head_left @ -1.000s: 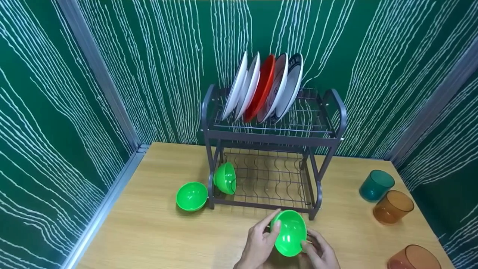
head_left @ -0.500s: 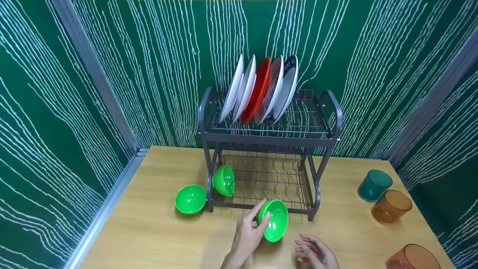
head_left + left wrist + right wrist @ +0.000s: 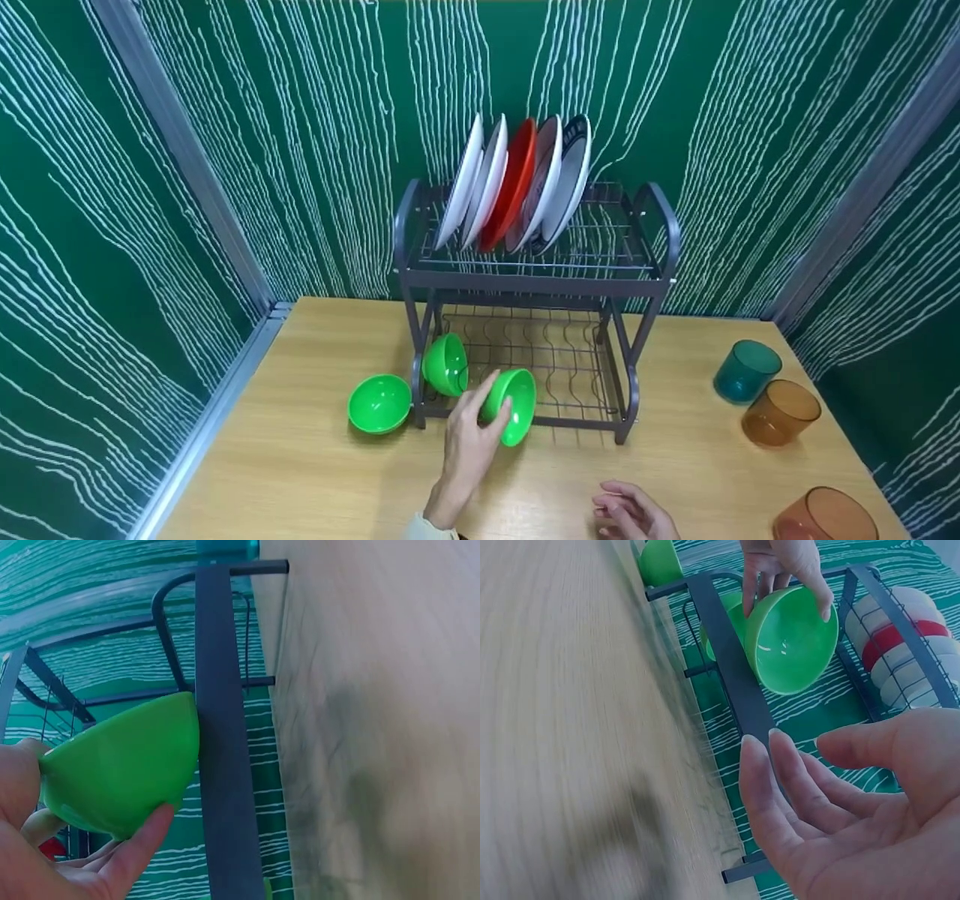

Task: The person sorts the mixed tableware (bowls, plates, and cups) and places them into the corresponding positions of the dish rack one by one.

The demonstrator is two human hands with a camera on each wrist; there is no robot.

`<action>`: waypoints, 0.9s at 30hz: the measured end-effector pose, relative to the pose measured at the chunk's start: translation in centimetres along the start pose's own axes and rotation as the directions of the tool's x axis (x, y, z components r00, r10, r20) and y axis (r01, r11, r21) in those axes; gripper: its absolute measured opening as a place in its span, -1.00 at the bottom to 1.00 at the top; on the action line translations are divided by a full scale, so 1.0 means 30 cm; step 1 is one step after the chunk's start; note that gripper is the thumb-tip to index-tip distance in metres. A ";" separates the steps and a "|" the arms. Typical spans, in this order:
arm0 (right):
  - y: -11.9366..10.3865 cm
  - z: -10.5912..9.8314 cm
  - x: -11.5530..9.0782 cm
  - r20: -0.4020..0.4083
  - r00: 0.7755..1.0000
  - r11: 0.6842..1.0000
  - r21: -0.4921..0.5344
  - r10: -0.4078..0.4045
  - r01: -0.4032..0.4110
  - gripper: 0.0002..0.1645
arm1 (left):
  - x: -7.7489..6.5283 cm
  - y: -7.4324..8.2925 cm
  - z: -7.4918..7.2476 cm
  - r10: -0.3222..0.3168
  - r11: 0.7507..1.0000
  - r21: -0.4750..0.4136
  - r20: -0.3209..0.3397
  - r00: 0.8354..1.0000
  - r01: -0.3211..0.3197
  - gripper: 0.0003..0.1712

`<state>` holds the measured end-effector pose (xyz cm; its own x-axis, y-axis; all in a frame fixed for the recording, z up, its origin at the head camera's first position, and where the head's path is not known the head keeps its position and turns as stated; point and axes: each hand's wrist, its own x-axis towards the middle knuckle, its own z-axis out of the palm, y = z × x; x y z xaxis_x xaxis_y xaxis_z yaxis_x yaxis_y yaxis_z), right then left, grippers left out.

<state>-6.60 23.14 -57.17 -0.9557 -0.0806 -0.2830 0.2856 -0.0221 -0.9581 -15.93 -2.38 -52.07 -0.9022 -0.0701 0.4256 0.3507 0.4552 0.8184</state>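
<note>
My left hand [image 3: 471, 435] pinches a green bowl [image 3: 519, 405] by its side, thumb at the rim and fingers behind it. The bowl is tipped on its side, its mouth facing right, at the front bar of the dish rack [image 3: 525, 283]. In the left wrist view the outside of the green bowl [image 3: 127, 765] overlaps that bar. A second green bowl [image 3: 446, 365] leans in the left end of the lower tier. Left of the rack another green bowl [image 3: 379, 403] sits upright on the table. My right hand [image 3: 636, 511] hovers near the front edge, fingers loosely bent, holding nothing.
Several plates, including a red plate [image 3: 512, 187], stand on edge in the upper tier. To the right are a teal glass [image 3: 746, 373], an amber glass [image 3: 780, 412] and a pinkish-orange glass [image 3: 825, 517]. Green walls [image 3: 330, 150] with white lines enclose the table [image 3: 300, 480].
My left hand has carried the bowl leftward and up toward the rack's lower tier, turning it further onto its side. My right hand has let go of the bowl and stays near the front.
</note>
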 end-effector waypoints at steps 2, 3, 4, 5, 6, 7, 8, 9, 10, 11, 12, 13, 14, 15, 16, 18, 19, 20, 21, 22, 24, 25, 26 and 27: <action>-0.003 -0.001 -0.002 -0.007 1.000 1.000 0.001 -0.001 0.001 -0.26 | 0.016 0.001 -0.004 0.013 1.000 0.016 -0.020 1.000 -0.013 -0.46; -0.004 -0.002 -0.003 -0.011 1.000 1.000 -0.001 0.000 0.000 -0.27 | 0.023 0.002 -0.006 0.016 1.000 0.024 -0.029 0.999 -0.016 -0.46; -0.004 -0.003 -0.004 -0.016 1.000 1.000 -0.002 0.002 -0.002 -0.28 | 0.029 0.003 -0.009 0.019 0.999 0.033 -0.039 0.999 -0.018 -0.46; -0.005 -0.004 -0.005 -0.019 1.000 1.000 -0.005 0.005 -0.005 -0.28 | 0.036 0.004 -0.011 0.023 0.999 0.047 -0.050 0.998 -0.020 -0.46; -0.004 -0.005 -0.006 -0.022 1.000 1.000 -0.009 0.005 -0.006 -0.29 | 0.043 0.005 -0.012 0.028 0.998 0.064 -0.065 0.997 -0.024 -0.46; -0.002 -0.006 -0.006 -0.021 1.000 1.000 -0.014 0.002 -0.003 -0.30 | 0.050 0.005 -0.014 0.037 0.996 0.085 -0.081 0.996 -0.031 -0.46; 0.000 -0.006 -0.006 -0.024 1.000 1.000 -0.012 0.004 -0.004 -0.30 | 0.057 0.004 -0.014 0.050 0.992 0.116 -0.097 0.994 -0.039 -0.46; 0.002 -0.008 -0.006 -0.024 1.000 1.000 -0.012 0.004 -0.004 -0.31 | 0.064 0.003 -0.013 0.067 0.988 0.149 -0.115 0.991 -0.050 -0.46; 0.006 -0.008 -0.005 -0.028 1.000 1.000 -0.010 0.006 -0.006 -0.31 | 0.072 0.002 -0.013 0.087 0.981 0.184 -0.134 0.987 -0.062 -0.47; 0.010 -0.009 -0.003 -0.032 0.999 1.000 -0.008 0.006 -0.006 -0.31 | 0.080 0.001 -0.012 0.107 0.973 0.220 -0.152 0.983 -0.072 -0.47; 0.014 -0.010 -0.002 -0.034 0.999 1.000 -0.003 0.007 -0.007 -0.31 | 0.087 -0.001 -0.011 0.126 0.965 0.250 -0.168 0.978 -0.081 -0.46; 0.019 -0.011 -0.001 -0.037 0.999 1.000 0.007 0.008 -0.008 -0.31 | 0.095 -0.003 -0.011 0.144 0.955 0.281 -0.180 0.973 -0.089 -0.46; 0.024 -0.011 0.000 -0.041 0.999 1.000 0.015 0.007 -0.006 -0.30 | 0.102 -0.005 -0.010 0.163 0.946 0.310 -0.192 0.968 -0.098 -0.46; 0.029 -0.012 0.001 -0.042 0.999 1.000 0.021 0.001 0.000 -0.30 | 0.109 -0.008 -0.010 0.180 0.936 0.335 -0.201 0.963 -0.105 -0.45; 0.035 -0.013 0.001 -0.047 0.999 1.000 0.029 -0.002 0.004 -0.29 | 0.116 -0.011 -0.010 0.198 0.927 0.358 -0.207 0.958 -0.114 -0.44; 0.046 -0.014 0.000 -0.057 0.998 0.999 0.036 -0.011 0.013 -0.26 | 0.128 -0.020 -0.008 0.233 0.905 0.406 -0.211 0.949 -0.131 -0.42; 0.051 -0.015 -0.001 -0.064 0.998 0.999 0.033 -0.017 0.019 -0.24 | 0.134 -0.024 -0.006 0.251 0.893 0.428 -0.211 0.944 -0.142 -0.41; 0.056 -0.017 -0.003 -0.069 0.997 0.999 0.026 -0.025 0.027 -0.23 | 0.140 -0.029 -0.003 0.269 0.880 0.450 -0.210 0.940 -0.151 -0.40; 0.060 -0.018 -0.005 -0.080 0.996 0.999 0.024 -0.028 0.030 -0.21 | 0.145 -0.033 -0.001 0.286 0.868 0.470 -0.207 0.935 -0.161 -0.39; 0.063 -0.018 -0.006 -0.090 0.995 0.999 0.020 -0.030 0.032 -0.19 | 0.150 -0.037 0.001 0.304 0.855 0.489 -0.206 0.930 -0.171 -0.38; 0.069 -0.018 -0.009 -0.110 0.993 0.999 0.017 -0.041 0.043 -0.17 | 0.159 -0.046 0.006 0.334 0.830 0.525 -0.203 0.921 -0.186 -0.36; 0.071 -0.018 -0.011 -0.122 0.992 0.999 0.015 -0.046 0.048 -0.17 | 0.162 -0.051 0.008 0.348 0.817 0.544 -0.201 0.916 -0.191 -0.35; 0.072 -0.017 -0.013 -0.134 0.990 0.998 0.015 -0.055 0.057 -0.19 | 0.165 -0.056 0.011 0.360 0.804 0.562 -0.199 0.912 -0.195 -0.33; 0.072 -0.016 -0.015 -0.150 0.987 0.998 0.018 -0.054 0.057 -0.20 | 0.167 -0.059 0.013 0.369 0.795 0.574 -0.197 0.908 -0.198 -0.32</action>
<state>-5.58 23.61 -59.14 -0.9695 0.0710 -0.2346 0.2318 -0.0446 -0.9717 -21.17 -3.19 -51.53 -0.6407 -0.0704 0.7646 0.3136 0.8850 0.3443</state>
